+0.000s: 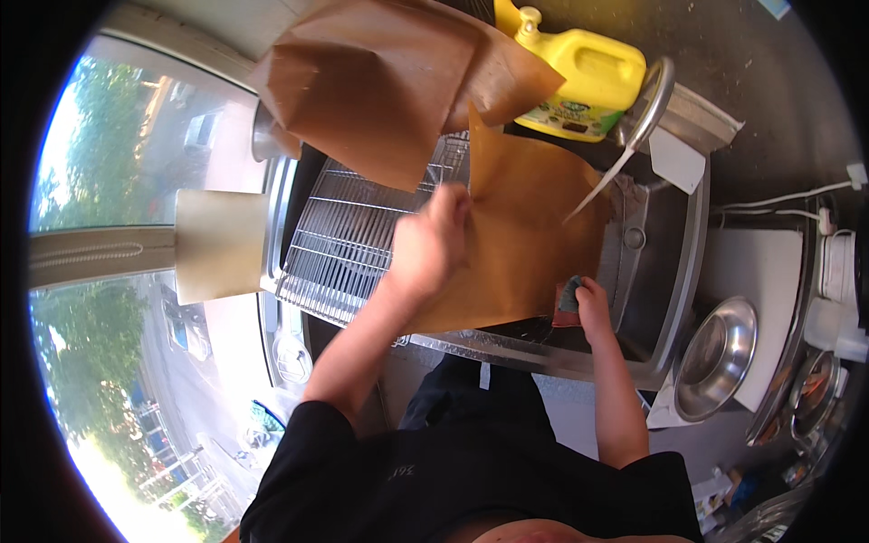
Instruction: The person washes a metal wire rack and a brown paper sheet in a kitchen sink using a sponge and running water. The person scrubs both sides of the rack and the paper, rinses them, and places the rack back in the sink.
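A brown flexible baking sheet (523, 224) spreads over the metal sink, its far edge curling up. My left hand (434, 234) is closed on the sheet's left part, above a wire rack. In my right hand (592, 305) is a scouring pad (569, 305), green and reddish, at the sheet's near right edge. A thin stream of water runs from the curved metal faucet (657, 102) onto the sheet. Farther back, another brown sheet (366, 88) lies creased over the back of the rack.
The wire rack (339, 237) spans the sink's left side. A yellow jug (590, 81) stands behind the faucet. On the right, a steel bowl (716, 360) rests by a white board (760, 271). The metal sink rim (563, 363) runs close before my body; a window is at the left.
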Demonstrator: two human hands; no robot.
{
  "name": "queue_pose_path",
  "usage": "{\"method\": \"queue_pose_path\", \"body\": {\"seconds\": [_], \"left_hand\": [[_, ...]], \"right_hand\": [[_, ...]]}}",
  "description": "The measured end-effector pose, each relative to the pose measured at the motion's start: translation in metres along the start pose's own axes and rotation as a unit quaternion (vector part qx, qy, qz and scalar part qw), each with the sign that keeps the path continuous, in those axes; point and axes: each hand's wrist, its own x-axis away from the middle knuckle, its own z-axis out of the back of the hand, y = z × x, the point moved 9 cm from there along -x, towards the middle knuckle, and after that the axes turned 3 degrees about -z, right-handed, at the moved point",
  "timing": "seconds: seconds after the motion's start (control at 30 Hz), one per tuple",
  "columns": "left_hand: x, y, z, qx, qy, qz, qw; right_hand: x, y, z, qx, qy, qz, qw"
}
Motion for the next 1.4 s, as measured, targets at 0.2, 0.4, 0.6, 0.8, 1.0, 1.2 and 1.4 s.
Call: {"method": "queue_pose_path", "body": {"seconds": [0.2,0.4,0.6,0.8,1.0,1.2,1.4], "left_hand": [[-0.115,0.038,0.178,-0.026,0.219,-0.146,0.964],[-0.231,-0.088,0.382,-0.122,0.431,-0.111,0.887],[-0.274,-0.278,0.381,0.246,0.417,0.086,0.871],[-0.276,-0.376,0.329,0.389,0.354,0.076,0.847],[-0.201,-0.43,0.241,0.237,0.145,0.282,0.918],[-0.135,-0.213,0.237,0.011,0.243,-0.089,0.966],[-0.15,-0.203,0.124,-0.265,0.045,-0.129,0.955]], "right_hand": [[0.052,-0.155,-0.087,-0.048,-0.083,-0.01,0.995],[0.088,-0.309,-0.184,0.008,-0.134,0.16,0.978],[0.036,-0.421,-0.288,0.251,-0.106,0.343,0.899],[-0.051,-0.493,-0.329,0.499,0.034,0.316,0.806],[-0.087,-0.525,-0.35,0.599,0.099,0.302,0.735],[-0.12,-0.542,-0.336,0.59,0.138,0.37,0.704],[-0.105,-0.489,-0.291,0.338,0.032,0.381,0.86]]}}
